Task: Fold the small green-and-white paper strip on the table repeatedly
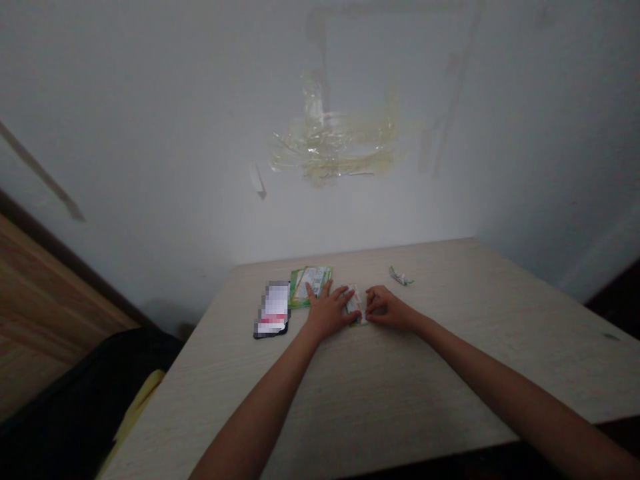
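Note:
My left hand lies with fingers spread; its thumb and forefinger press on a small white printed packet flat on the table, while its other fingertips reach onto green-and-white packets to the left. At the small packet's right edge is my right hand, fingers curled together in a pinch. Part of the small packet is covered by my fingers, and its contents, if any, cannot be seen.
A phone with a blurred screen rests left of the green packets. Farther back on the right sits a crumpled scrap of wrapper. The pale wooden table meets a wall with peeling tape. Dark fabric hangs beyond the left edge.

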Demonstrator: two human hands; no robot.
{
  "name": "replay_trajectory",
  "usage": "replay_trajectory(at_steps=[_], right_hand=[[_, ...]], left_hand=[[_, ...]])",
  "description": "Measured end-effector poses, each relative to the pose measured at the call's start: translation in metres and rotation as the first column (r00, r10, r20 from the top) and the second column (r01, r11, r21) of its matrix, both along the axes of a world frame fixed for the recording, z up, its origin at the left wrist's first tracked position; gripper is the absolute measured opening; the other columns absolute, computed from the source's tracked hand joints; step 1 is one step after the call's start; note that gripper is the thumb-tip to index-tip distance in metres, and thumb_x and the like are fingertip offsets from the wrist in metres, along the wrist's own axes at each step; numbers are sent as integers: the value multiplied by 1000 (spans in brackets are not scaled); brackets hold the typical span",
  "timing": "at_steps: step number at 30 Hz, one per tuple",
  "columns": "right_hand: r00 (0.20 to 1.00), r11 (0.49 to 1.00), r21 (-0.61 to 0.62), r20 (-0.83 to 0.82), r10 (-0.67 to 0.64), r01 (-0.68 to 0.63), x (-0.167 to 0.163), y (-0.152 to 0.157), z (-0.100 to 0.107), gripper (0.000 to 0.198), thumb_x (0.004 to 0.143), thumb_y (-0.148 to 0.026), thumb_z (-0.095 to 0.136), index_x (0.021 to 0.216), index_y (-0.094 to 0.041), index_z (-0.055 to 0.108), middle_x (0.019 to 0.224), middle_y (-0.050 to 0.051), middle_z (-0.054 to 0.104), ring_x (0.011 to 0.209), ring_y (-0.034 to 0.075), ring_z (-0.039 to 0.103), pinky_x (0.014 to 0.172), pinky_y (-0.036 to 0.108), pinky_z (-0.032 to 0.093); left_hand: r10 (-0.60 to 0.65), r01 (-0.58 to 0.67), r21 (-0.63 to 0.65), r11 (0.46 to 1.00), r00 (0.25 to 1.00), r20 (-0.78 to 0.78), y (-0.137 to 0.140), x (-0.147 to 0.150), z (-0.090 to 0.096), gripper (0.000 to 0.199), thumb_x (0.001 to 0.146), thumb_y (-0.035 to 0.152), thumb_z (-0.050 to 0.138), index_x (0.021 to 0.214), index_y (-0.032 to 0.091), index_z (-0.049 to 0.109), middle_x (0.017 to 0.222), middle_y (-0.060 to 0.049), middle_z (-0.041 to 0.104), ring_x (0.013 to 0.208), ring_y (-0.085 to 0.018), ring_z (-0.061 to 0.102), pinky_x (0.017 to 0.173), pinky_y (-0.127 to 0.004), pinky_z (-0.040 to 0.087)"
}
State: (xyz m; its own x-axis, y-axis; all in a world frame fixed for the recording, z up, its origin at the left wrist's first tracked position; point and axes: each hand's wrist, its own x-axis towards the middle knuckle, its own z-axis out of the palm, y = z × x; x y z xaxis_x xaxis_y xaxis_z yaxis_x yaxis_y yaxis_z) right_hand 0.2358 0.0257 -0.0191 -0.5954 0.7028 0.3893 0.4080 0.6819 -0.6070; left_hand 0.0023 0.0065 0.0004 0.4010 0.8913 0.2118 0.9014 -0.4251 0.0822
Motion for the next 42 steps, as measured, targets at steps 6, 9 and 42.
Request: replay_trajectory(at_steps=[6, 9, 42], right_hand=[[999, 999, -18, -14, 41, -42, 2, -3, 2, 5, 78, -28, 76, 79, -23, 77, 98, 8, 63, 116, 26, 53, 103, 44, 42], [998, 998, -30, -19, 62, -63, 2, -3, 3, 7, 77, -31, 78, 78, -24, 77, 95, 7, 63, 117, 26, 53, 104, 46, 41], [997, 998, 36, -54, -51, 53, 5, 5, -14, 9, 77, -34, 77, 79, -26, 78, 111, 7, 63, 117, 26, 51, 106, 46, 37]], left_hand=[[-8, 8, 6, 1000, 1000, 10, 0, -1, 0, 64, 85, 73, 42, 143, 47, 41, 150, 3, 49, 146, -38, 24, 104, -80, -14], [5, -5, -1, 1000, 1000, 0, 0, 0, 0, 65, 85, 73, 42, 143, 46, 41, 150, 2, 48, 146, -39, 23, 106, -79, -13], [3, -3, -5, 1000, 1000, -18, -1, 0, -1, 64, 87, 72, 39, 145, 46, 38, 151, 2, 47, 146, -39, 23, 105, -81, -12]])
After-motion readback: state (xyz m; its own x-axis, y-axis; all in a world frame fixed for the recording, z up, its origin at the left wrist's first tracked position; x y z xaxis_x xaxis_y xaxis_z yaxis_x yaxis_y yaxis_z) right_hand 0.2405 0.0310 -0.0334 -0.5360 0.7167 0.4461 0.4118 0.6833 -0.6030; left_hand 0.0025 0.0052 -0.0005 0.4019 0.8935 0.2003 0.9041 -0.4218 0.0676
